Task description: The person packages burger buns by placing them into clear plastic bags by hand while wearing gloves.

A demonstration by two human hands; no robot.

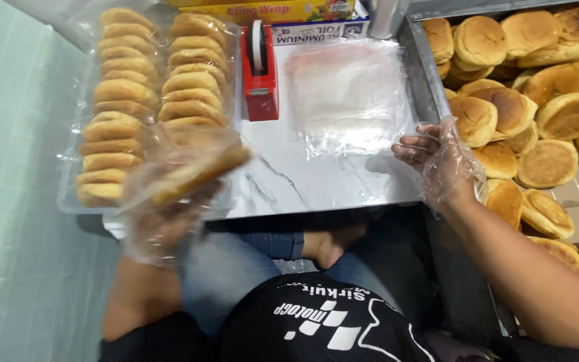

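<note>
The left hand [162, 228] pinches 1 bagged bun [192, 167] at the table's [289, 184] front left corner, long side pointing right. The right hand [437, 157], grip spread, rests at the right edge, nearer the plastic bags [346, 97].

golden-brown buns [125, 90], red tape dispenser [260, 74], white marbled table [289, 181]

- A small bakery packing spot, worked sitting on the floor.
- Loose buns [544, 100] heaped at right; packed rows in a clear tray [68, 194] upper left.
- Red tape dispenser [260, 74] and plastic bags [350, 94] at top centre.
</note>
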